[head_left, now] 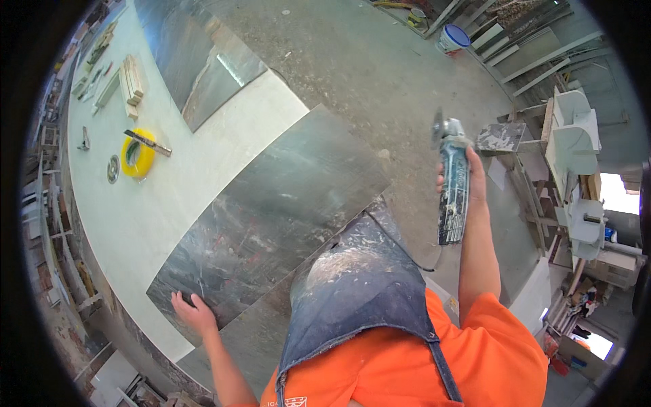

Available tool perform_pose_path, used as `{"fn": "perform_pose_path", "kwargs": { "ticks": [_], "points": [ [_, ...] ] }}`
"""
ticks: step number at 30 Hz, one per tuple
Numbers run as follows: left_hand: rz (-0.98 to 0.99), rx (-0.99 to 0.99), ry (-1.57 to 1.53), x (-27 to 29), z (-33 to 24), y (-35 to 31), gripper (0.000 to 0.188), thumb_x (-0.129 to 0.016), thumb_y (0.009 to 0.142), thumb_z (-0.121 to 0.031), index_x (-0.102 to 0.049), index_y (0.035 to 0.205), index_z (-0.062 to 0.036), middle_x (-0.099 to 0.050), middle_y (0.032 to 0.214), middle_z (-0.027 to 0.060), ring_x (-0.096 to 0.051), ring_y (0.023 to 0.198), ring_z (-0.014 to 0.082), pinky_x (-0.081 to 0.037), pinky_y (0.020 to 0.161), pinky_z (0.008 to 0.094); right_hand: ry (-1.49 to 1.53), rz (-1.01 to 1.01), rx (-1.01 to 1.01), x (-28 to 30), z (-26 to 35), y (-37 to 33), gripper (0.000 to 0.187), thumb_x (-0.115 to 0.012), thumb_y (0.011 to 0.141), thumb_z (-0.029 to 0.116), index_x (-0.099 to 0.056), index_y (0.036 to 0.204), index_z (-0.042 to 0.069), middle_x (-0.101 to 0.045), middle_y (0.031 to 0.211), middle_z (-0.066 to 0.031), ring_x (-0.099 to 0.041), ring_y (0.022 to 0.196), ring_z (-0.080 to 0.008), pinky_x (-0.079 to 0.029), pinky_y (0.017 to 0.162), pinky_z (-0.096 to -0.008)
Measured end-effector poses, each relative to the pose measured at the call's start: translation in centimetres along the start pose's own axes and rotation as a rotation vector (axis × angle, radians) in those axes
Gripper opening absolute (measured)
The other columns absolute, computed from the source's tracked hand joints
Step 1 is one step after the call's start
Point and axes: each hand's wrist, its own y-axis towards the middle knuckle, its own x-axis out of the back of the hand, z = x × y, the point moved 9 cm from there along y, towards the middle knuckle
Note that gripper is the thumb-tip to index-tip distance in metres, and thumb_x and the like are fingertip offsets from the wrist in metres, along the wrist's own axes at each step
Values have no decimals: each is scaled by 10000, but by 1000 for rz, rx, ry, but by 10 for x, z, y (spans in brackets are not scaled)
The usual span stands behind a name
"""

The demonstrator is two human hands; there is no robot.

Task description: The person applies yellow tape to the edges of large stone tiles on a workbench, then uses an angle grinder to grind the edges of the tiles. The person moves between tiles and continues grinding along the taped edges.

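Grinder [454, 197] (dusty, elongated) gripped by right fingers [475, 166], left fingers [180, 306] splayed over glossy grey panel [285, 197]

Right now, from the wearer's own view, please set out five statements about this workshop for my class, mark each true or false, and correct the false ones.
1. The right hand grips a grinder. True.
2. A knife lies across the roll of yellow tape. True.
3. The left hand is holding the roll of yellow tape. False: it is open, at the dark panel.
4. The apron is bright orange. False: it is dark blue; the shirt is orange.
5. The bucket stands on the white table. False: it stands on the floor.
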Motion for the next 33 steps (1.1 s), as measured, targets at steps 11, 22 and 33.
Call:
{"fn": "perform_pose_path", "kwargs": {
  "ticks": [11,22,33],
  "points": [
    [41,-180,-55,-80,-385,27,565,-611,989,-299,-502,1453,3,-448,1578,251,-346,1510,456,-237,1239,617,-86,82,-429,46,-6,91,617,-594,960,584,-670,1141,0,-729,812,-194,-736,618,-307,-639,516,-444],
    [8,-66,-142,-72,-412,33,498,-680,940,-216,-561,1393,-49,-498,1563,177,-394,1494,411,-268,1242,593,100,489,-612,-6,92,183,784,-529,977,682,-530,1427,39,-675,1159,-279,-733,784,-368,-633,557,-459],
    [-152,409,21,-92,-404,51,448,-656,971,-211,-590,1374,-27,-537,1537,175,-410,1490,412,-268,1237,598,-100,596,-700,-146,136,355,695,-674,881,557,-597,1348,48,-706,1045,-205,-716,760,-341,-631,556,-443]
  ]
}}
